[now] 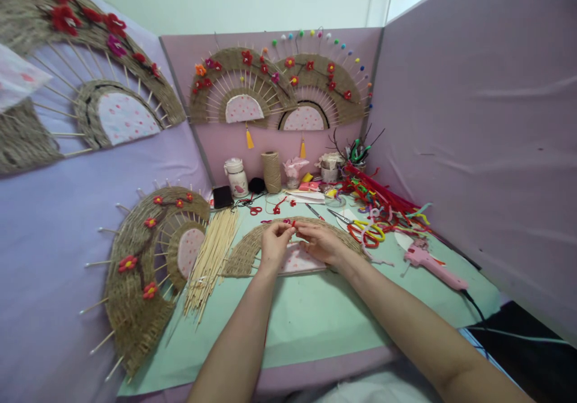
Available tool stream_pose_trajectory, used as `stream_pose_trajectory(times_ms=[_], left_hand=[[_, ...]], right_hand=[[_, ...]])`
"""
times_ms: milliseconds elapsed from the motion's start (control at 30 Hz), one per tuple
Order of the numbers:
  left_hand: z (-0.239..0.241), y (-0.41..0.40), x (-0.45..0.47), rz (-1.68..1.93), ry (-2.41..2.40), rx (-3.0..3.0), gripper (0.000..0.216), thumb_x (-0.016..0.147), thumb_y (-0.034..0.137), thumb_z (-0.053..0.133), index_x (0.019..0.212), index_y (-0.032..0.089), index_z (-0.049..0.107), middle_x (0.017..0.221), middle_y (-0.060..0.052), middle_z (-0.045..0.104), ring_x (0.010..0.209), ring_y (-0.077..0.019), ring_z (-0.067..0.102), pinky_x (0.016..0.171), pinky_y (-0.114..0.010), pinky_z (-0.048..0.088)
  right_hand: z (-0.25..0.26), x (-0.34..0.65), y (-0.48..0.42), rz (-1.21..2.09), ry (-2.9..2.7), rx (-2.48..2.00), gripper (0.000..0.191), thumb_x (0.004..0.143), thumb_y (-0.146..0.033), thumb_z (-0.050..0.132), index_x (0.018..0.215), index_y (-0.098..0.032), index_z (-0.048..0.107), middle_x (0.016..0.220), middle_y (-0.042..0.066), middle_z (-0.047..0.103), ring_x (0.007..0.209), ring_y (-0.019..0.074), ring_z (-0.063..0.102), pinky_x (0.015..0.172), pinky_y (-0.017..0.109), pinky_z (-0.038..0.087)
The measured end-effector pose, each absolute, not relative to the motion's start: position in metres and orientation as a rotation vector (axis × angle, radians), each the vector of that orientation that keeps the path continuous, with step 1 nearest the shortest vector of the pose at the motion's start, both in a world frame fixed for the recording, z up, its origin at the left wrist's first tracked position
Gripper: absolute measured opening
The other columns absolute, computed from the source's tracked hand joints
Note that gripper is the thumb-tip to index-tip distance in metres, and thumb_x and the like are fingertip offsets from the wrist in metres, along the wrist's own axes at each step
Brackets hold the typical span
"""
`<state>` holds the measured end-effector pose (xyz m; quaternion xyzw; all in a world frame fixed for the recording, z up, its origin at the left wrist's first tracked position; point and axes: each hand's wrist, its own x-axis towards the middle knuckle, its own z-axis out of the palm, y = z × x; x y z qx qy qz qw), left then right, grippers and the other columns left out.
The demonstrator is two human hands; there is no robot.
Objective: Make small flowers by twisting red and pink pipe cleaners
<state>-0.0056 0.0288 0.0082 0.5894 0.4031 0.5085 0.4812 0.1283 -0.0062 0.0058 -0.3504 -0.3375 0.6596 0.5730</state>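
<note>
Over a twine-woven fan (246,252) lying on the table, both of my hands meet at a small piece of red pipe cleaner (294,224). My left hand (276,242) pinches it between thumb and fingertips. From the other side, my right hand (319,242) has its fingertips closed on the same piece. Under my hands is the fan's pink-dotted white centre (302,260), partly covered by them. A magenta flower (267,222) shows on the fan's upper band, just left of my fingers.
Left of the fan lies a bundle of thin wooden sticks (211,252). Scissors (367,231), a pile of pipe cleaners (383,195) and a corded pink glue gun (435,267) are on the right. A twine spool (271,172) and white bottle (236,177) stand behind.
</note>
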Motion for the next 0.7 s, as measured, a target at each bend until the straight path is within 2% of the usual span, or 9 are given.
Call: stream_pose_trajectory(times_ms=[200,367,467,700], left_hand=[[0.005,0.029,-0.003,1.288,0.968,1.387,0.022,0.060,0.026,0.068,0.073,0.016,0.053,0.063,0.003,0.055,0.056,-0.0092,0.051,0.055,-0.021,0.040],[0.010,0.020,0.001,1.279,0.984,1.692,0.021,0.066,0.020,0.064,0.086,0.017,0.062,0.072,-0.001,0.060,0.066,-0.0118,0.054,0.066,-0.025,0.043],[0.013,0.015,0.003,1.270,0.985,1.842,0.020,0.069,0.017,0.062,0.088,0.018,0.066,0.081,-0.004,0.060,0.072,-0.0132,0.055,0.069,-0.026,0.044],[0.012,0.015,0.002,1.300,1.018,1.942,0.013,0.071,0.017,0.060,0.081,0.017,0.067,0.088,-0.005,0.058,0.064,-0.0101,0.053,0.064,-0.024,0.044]], right_hand=[[0.006,0.132,-0.006,1.730,-0.670,-0.681,0.018,0.067,-0.022,0.069,0.084,-0.019,0.065,0.081,-0.001,0.065,0.073,0.0108,0.054,0.065,0.023,0.038],[0.001,0.136,-0.001,1.775,-0.609,-0.680,0.012,0.070,-0.023,0.066,0.081,-0.018,0.065,0.076,-0.001,0.065,0.069,0.0102,0.054,0.067,0.023,0.039],[-0.003,0.139,0.002,1.726,-0.691,-0.751,0.010,0.073,-0.023,0.062,0.080,-0.017,0.064,0.077,0.002,0.065,0.068,0.0113,0.055,0.065,0.023,0.041],[-0.001,0.139,0.000,1.623,-0.872,-0.839,0.015,0.076,-0.026,0.055,0.085,-0.018,0.064,0.086,0.005,0.066,0.073,0.0136,0.056,0.065,0.025,0.043]])
